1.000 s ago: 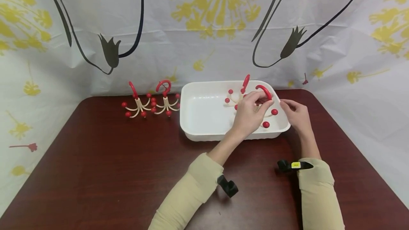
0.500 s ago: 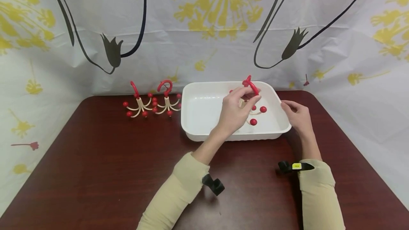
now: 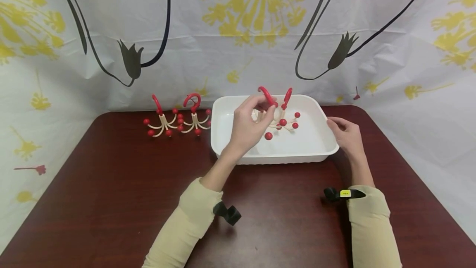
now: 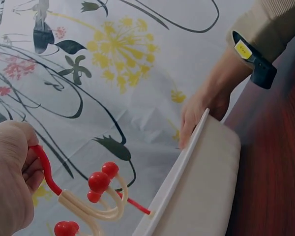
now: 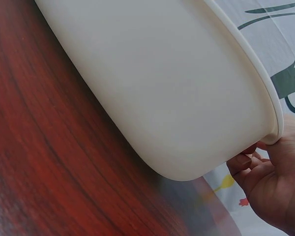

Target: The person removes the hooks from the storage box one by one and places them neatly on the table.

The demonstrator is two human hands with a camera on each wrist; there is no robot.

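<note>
My left hand (image 3: 248, 123) pinches the red hook of a multi-arm hanger (image 3: 268, 96) and holds it above the white tray (image 3: 290, 159). In the left wrist view, the hanger (image 4: 49, 172) has cream curved arms tipped with red balls. A second hanger of the same kind (image 3: 287, 98) stands in the tray, just right of the held one and partly covered by it. At the tray's right end, my right hand (image 3: 346, 135) grips the rim between thumb and fingers. The right wrist view shows those fingers (image 5: 243, 162) under the rim.
Two more such hangers, one at the left (image 3: 162, 123) and another beside it (image 3: 194, 122), stand on the dark wood table (image 3: 111, 185) left of the tray. A white patterned curtain (image 3: 238, 65) hangs behind the table's back edge.
My left hand has carried the held hanger leftward over the tray, from its right end past the second hanger. My right hand has stayed at the rim.
</note>
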